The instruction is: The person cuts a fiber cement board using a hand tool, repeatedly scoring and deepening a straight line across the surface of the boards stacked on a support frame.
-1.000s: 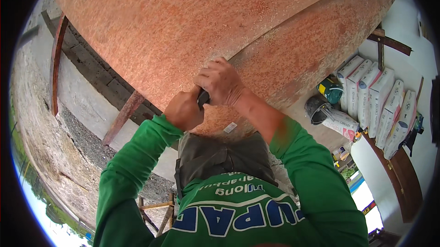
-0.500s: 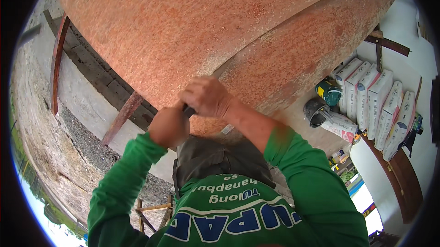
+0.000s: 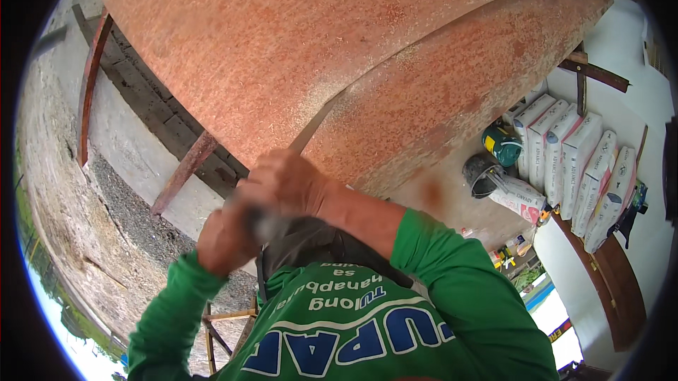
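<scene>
Head view: nearest the camera, both hands are seen closed together over a blurred dark handle, the left hand (image 3: 224,238) wrapped low on it and the right hand (image 3: 286,185) clamped above, each grip fully shut on the tool. From that handle a thin blade (image 3: 316,121) is run up into the seam of the sawdust-covered reddish hull (image 3: 296,49), so a cutting stroke along the seam is judged to be in hand, and steady pressure along the line is called for next. Farther off, white cartons (image 3: 575,162) are stacked by the wall.

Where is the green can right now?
In the head view, the green can sits on the right side, tucked under the big reddish curved board, between a grey bucket below it and a row of white boxes.
</scene>
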Available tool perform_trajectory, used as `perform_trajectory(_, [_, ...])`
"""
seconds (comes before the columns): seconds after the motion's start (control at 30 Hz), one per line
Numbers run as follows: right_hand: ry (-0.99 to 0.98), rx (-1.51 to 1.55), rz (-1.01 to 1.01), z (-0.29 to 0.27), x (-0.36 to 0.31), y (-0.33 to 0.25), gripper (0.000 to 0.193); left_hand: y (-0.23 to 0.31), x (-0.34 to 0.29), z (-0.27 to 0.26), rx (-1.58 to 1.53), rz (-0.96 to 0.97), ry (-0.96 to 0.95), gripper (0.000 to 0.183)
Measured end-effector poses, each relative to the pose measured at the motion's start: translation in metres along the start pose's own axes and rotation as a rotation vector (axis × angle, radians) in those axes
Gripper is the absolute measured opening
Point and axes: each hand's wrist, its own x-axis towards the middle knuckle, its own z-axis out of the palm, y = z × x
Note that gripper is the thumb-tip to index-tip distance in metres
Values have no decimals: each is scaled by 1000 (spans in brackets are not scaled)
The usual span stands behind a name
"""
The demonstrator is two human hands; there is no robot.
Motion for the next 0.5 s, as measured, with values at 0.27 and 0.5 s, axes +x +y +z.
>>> perform_trajectory(0.27, [-90, -72, 154, -28, -22, 64, 20, 30, 75, 12, -27, 136, 29, 36])
perform_trajectory(0.5, [27, 83, 14, -1, 12, -55, 8, 12, -56, -22, -34, -9, 17, 23])
